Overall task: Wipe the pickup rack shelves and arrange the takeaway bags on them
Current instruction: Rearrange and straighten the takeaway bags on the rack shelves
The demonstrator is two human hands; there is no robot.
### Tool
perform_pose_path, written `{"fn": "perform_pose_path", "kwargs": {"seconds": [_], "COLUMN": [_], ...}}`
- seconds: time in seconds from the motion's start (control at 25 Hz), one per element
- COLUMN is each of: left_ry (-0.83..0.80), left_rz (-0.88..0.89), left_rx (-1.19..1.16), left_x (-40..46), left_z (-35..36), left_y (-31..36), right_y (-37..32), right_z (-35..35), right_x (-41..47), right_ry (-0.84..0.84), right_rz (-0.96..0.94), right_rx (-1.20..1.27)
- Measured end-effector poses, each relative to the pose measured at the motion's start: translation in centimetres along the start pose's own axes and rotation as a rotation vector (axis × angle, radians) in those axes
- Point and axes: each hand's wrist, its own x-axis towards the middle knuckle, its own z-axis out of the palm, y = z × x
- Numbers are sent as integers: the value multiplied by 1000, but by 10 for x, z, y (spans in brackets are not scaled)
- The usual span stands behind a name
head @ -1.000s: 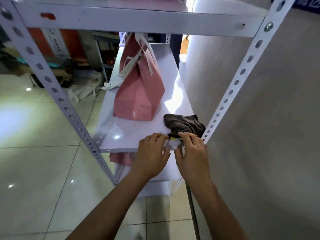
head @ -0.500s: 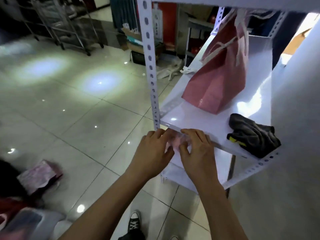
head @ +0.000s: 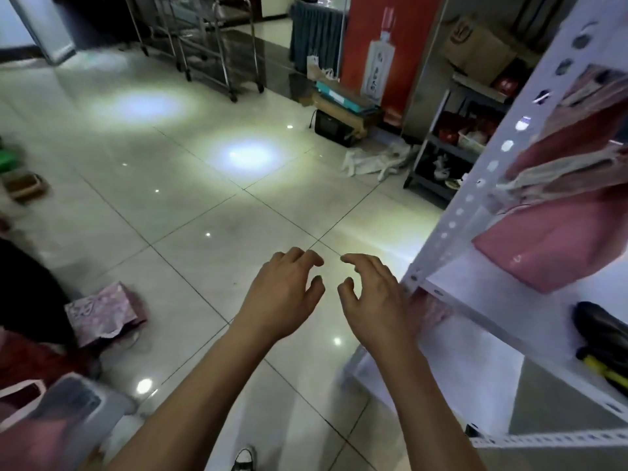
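Two bare hands hover over the tiled floor (head: 190, 212), the left hand (head: 283, 295) and right hand (head: 372, 299) both empty with fingers loosely curled. At three o'clock stands the white rack (head: 475, 198), its shelf (head: 475, 283) holding a pink takeaway bag (head: 557, 246) and, toward four o'clock, a dark cloth (head: 598, 331). Another pink bag (head: 102, 312) lies on the floor at nine o'clock.

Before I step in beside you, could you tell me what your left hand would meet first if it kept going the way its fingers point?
Probably nothing soon: the left hand points forward over bare tiled floor; depth is hard to judge.
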Motion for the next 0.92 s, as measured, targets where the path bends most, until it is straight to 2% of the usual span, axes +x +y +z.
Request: {"fn": "perform_pose_path", "kwargs": {"seconds": [0.24, 0.48, 0.64, 0.92], "left_ry": [-38, -62, -74, -146], "left_rz": [10, 1, 13, 59], "left_rx": [-7, -5, -20, 46], "left_x": [29, 65, 110, 232], "left_z": [-48, -66, -66, -55], "left_y": [-96, -160, -187, -227], "right_y": [-56, -83, -83, -54], "right_z": [75, 121, 143, 190], "right_x": [47, 90, 137, 257], "right_ry": [0, -49, -44, 71], "right_rz": [79, 113, 125, 203], "right_rx": [-42, -53, -49, 37]}}
